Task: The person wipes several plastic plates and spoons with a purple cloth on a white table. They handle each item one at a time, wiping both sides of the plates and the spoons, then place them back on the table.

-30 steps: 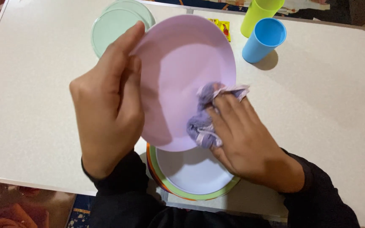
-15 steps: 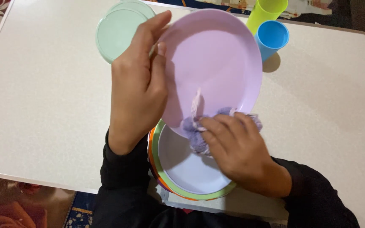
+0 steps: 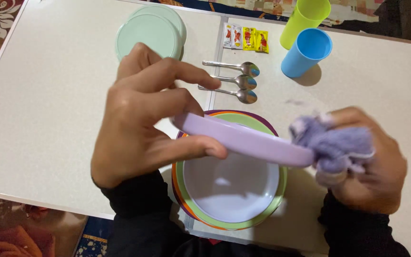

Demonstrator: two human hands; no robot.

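Left hand (image 3: 143, 123): I pinch the lilac plate (image 3: 248, 140) edge-on above the plate stack (image 3: 229, 190).
Right hand (image 3: 365, 159): I clutch the purple cloth (image 3: 334, 145) at its rim.

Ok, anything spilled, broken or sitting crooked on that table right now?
Nothing stands out. The left hand holds the lilac plate edge-on above the stack of plates, and the right hand grips a purple cloth at its rim. Spoons and cups sit tidy.
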